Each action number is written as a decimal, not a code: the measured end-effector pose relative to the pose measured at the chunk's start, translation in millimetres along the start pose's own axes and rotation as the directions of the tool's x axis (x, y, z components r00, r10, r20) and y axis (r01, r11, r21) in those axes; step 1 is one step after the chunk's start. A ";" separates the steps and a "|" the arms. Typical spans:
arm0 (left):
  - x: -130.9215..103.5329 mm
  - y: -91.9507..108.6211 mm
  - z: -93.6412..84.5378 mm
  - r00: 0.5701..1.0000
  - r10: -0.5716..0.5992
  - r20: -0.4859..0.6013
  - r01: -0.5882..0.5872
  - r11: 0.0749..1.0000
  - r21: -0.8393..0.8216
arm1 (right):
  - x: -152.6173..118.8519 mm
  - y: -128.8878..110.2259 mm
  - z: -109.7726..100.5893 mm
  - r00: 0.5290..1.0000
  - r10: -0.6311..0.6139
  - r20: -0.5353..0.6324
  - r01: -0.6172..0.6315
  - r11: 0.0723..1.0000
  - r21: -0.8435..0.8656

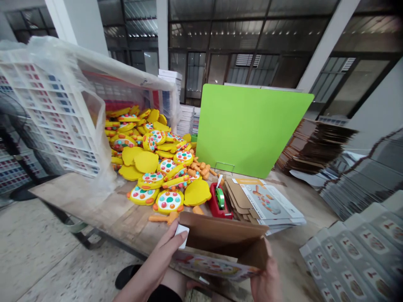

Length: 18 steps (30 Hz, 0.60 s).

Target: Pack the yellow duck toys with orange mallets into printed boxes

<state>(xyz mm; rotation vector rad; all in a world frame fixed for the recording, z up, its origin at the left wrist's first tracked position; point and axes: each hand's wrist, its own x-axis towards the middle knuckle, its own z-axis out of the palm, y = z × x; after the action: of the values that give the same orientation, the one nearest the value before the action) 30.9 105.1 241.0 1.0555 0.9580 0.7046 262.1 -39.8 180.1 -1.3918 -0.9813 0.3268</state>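
Note:
Both my hands hold an opened cardboard box (220, 235) at the table's front edge, its brown inside facing up and a printed picture on the side toward me. My left hand (168, 247) grips the left end, thumb over a white flap. My right hand (267, 272) is wrapped round the right end. Just beyond the box lie an orange toy hammer (163, 218) and a red tape dispenser (217, 201) with a green roll. Yellow toys (170, 201) with coloured buttons are heaped behind, with more orange hammers (201, 167) beside them.
A white plastic crate (63, 113) lies on its side at left, spilling the toys. A green board (248, 130) stands upright behind. Flat printed cartons (267, 201) lie right of the dispenser. Stacked cardboard (315, 142) and rows of packed boxes (355, 251) line the right.

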 end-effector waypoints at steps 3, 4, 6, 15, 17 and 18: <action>3.5 10.8 -0.9 0.986 0.130 0.107 -0.143 0.983 0.117 | 1.5 -16.7 -1.9 0.978 0.209 0.004 -0.205 0.956 0.209; 5.0 14.5 -2.2 0.963 0.222 0.152 -0.245 0.956 0.159 | 2.2 -23.0 -3.4 0.968 0.249 0.009 -0.242 0.932 0.271; 7.5 20.7 -6.4 0.883 0.393 0.258 -0.451 0.861 0.234 | 4.3 -35.3 -8.5 0.979 0.205 0.000 -0.197 0.939 0.281; -3.2 34.3 -28.6 0.572 0.548 0.611 -0.815 0.462 0.349 | 15.6 -72.2 -49.5 0.844 -0.391 0.367 0.503 0.815 -0.288; -6.3 33.7 -28.0 0.575 0.532 0.622 -0.817 0.416 0.399 | 15.0 -75.7 -50.0 0.826 -0.400 0.398 0.542 0.759 -0.361; -7.0 33.2 -27.2 0.576 0.527 0.625 -0.817 0.396 0.419 | 14.1 -76.6 -49.2 0.821 -0.405 0.403 0.554 0.736 -0.390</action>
<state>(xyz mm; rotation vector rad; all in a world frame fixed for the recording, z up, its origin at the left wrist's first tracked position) 2.2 121.5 269.3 2.2735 0.3260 0.7669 280.3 -78.6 261.6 -1.4915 -1.7294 -0.1402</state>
